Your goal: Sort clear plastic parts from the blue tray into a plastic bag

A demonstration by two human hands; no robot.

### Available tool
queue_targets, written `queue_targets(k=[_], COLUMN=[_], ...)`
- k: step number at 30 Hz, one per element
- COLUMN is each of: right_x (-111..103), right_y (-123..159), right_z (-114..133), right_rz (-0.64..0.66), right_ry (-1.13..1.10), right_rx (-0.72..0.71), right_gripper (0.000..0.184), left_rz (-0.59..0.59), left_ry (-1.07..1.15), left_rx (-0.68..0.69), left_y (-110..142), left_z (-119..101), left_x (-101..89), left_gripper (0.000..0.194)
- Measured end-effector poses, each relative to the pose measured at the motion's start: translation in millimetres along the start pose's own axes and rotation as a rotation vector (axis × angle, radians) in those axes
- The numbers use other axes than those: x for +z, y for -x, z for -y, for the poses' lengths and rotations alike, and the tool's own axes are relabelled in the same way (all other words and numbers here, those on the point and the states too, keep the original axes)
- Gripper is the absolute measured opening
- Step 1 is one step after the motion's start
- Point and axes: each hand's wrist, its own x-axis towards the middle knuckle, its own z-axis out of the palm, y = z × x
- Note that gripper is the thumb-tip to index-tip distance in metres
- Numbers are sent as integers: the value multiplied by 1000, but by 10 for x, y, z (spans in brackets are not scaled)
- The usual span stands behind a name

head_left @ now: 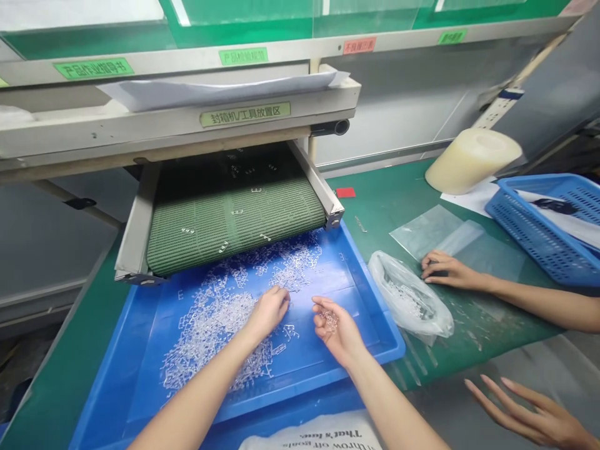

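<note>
My left hand [270, 310] is low over the blue tray [328, 369], at the right edge of a heap of small clear plastic pieces [218, 331]. Its fingers are curled together, and whatever they may hold is hidden. To the right, my right hand [338, 328] is turned palm up above the tray, with its fingers curled round several small clear plastic pieces [329, 320]. A few loose pieces lie on the tray between the two hands. More pieces are scattered under the end of the green conveyor belt [234, 219].
A clear plastic bag [407, 297] with similar pieces stands right of the tray. Another person's hands [450, 272] are beside it, over flat clear bags. Further right are a tape roll [473, 161] and a blue basket [553, 231]. A shelf [178, 125] overhangs the belt.
</note>
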Motion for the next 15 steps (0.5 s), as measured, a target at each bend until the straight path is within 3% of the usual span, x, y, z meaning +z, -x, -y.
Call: queue_targets(k=[4, 9, 15], right_x=[-5, -10, 24], right_y=[-4, 2, 28], right_z=[-10, -26, -42], right_rz=[6, 49, 135], right_ry=[80, 166, 228], right_rx=[-4, 2, 5], right_gripper=[23, 26, 29], left_rz=[-19, 114, 218], left_ry=[210, 889, 1258], left_rx=[-39, -209, -173], left_y=[-6, 45, 101], left_z=[27, -92, -266], left_x=[-96, -246, -296], left_gripper=[13, 16, 21])
